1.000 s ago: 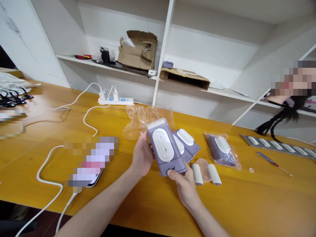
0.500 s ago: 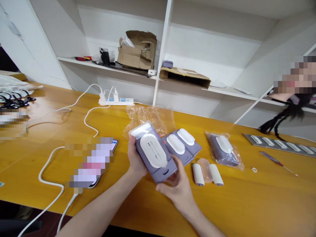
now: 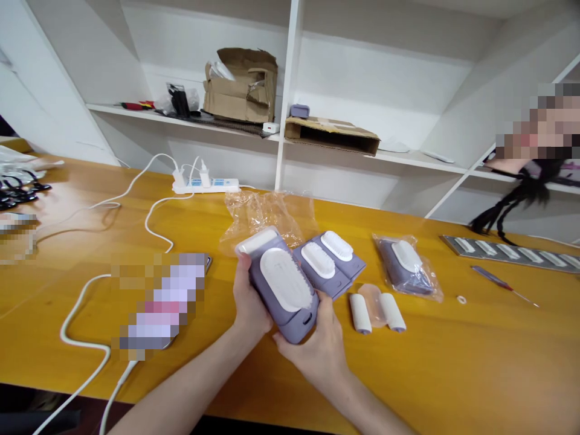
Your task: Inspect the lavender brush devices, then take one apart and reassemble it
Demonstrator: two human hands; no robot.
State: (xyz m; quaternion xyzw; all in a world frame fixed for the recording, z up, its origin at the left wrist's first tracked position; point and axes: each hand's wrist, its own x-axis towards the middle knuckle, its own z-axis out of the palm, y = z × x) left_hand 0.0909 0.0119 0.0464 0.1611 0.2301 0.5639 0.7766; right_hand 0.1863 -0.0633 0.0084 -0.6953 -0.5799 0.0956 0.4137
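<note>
- Left hand (image 3: 251,305) was grasping the purple device (image 3: 265,296) along its left side, the thumb pressed near the upper end.
- Right hand (image 3: 319,347) was closed around the lower end of the same device, with fingers on its right edge and the thumb by its underside.
- Held between both hands above the wooden table (image 3: 453,368), the device sat tilted, its upper end leaning left; a white oval pad (image 3: 286,281) covered much of its face, a white strip (image 3: 258,240) crossed the upper end, and a small dark slot showed at the lower end.
- Just behind it, to the right, lay flat purple panels (image 3: 342,281) bearing two white bristled ovals (image 3: 318,260).
- Right of the right hand, two white rollers (image 3: 360,313) lay with a translucent pinkish piece (image 3: 374,302) between them.
- Farther right were a purple unit in a clear bag (image 3: 405,269), a small pale ring (image 3: 461,299), a screwdriver (image 3: 492,278) and a grey strip with white pieces (image 3: 512,254).
- Crumpled clear plastic (image 3: 272,211) lay behind the device.
- On the left, a phone (image 3: 161,302), its screen blurred, lay with a white cable (image 3: 129,370) at its near end.
- Toward the back stood a white power strip (image 3: 206,185); a torn cardboard box (image 3: 242,90) rested on the shelf above.
</note>
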